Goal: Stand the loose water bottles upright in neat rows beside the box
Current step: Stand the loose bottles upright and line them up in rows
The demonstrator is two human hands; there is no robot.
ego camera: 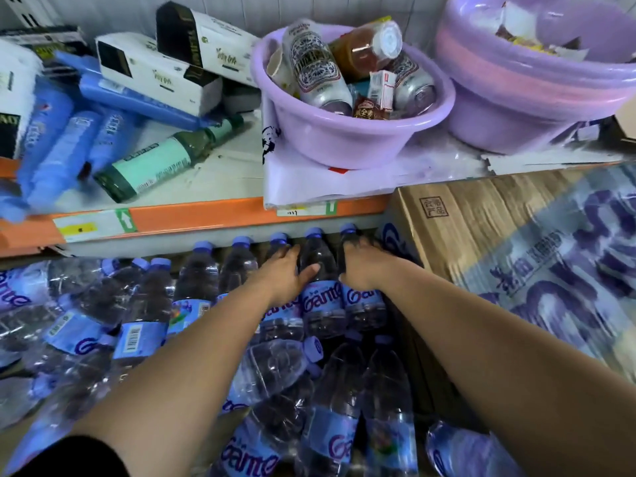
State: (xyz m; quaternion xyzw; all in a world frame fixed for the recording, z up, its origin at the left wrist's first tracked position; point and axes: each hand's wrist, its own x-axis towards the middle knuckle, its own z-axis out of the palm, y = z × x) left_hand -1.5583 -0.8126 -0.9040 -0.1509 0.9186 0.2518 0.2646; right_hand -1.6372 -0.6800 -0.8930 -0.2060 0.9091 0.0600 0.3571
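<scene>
Several clear water bottles with blue caps and blue labels stand in a row under the orange shelf edge. My left hand (282, 273) grips one upright bottle (278, 241) in that row, its thumb against the neighbouring bottle (318, 270). My right hand (361, 266) grips the bottle (348, 232) standing closest to the cardboard box (457, 222). Two more upright bottles (361, 390) stand in front, nearer me. Loose bottles (272, 370) lie tipped in a heap at the left and centre, one of them lying across the pile.
The shelf (206, 215) above carries a lilac basin (344, 132) with cans and a bottle, a larger lilac basin (533, 98), tissue packs (155, 70), blue packets and rolled bags. The box is printed with blue lettering and fills the right side.
</scene>
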